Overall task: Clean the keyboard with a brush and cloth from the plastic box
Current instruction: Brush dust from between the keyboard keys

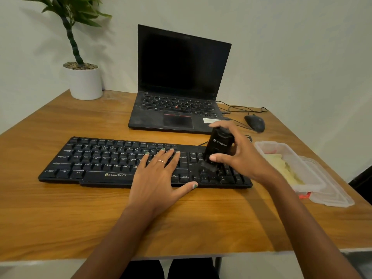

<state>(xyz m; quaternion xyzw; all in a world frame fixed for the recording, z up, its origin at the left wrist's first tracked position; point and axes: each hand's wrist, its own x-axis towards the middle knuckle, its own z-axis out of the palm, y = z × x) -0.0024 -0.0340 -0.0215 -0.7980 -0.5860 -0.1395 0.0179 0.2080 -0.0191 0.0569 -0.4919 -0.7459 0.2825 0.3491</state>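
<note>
Two hands are at work over the keyboard [145, 163], which lies flat on the wooden desk [60, 208] in front of a laptop [177, 81]. Our left hand [159, 178] lies spread on the keys with straight fingers, palm down, steadying the board. Our right hand [235, 156] grips a black brush [216, 150], thumb on the near face and fingers round the far side, and holds it nearly upright with its bristle end down on the arrow keys near the right end of the board. We judge the brush to be light and stiff in the body, with soft bristles that bend into the gaps; the flat sides of its body give the surest hold, as we have it. The keyboard looks light enough to slide under strokes, so pressing it down makes sense. At the desk's right edge sits the plastic box [285, 150], open, with a pale yellow cloth [285, 170] inside, soft and limp by the look of it, and the lid [332, 190] lies just beside. On the keyboard's front edge we read "ZEBRONICS". White lettering runs along the brush, too blurred to read surely.
</note>
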